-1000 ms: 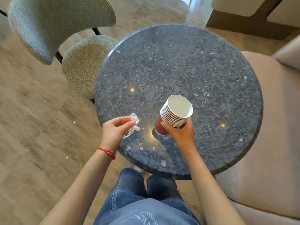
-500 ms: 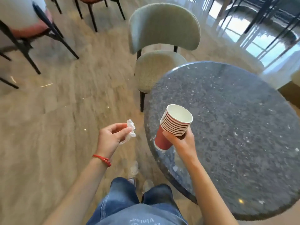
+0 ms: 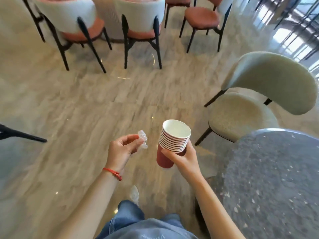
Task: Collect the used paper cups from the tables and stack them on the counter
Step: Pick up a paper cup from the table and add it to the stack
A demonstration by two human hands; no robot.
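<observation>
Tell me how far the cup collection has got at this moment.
Partly done: the right hand grips a stack of red paper cups, so many are gathered. The left hand pinches a crumpled wrapper. The visible part of the round table holds no cups. No counter is in view, so stacking there remains.

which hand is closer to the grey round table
Right. The right hand, gripping the stack of red paper cups, is just left of the grey round table. The left hand, pinching a crumpled wrapper, is farther left.
</observation>
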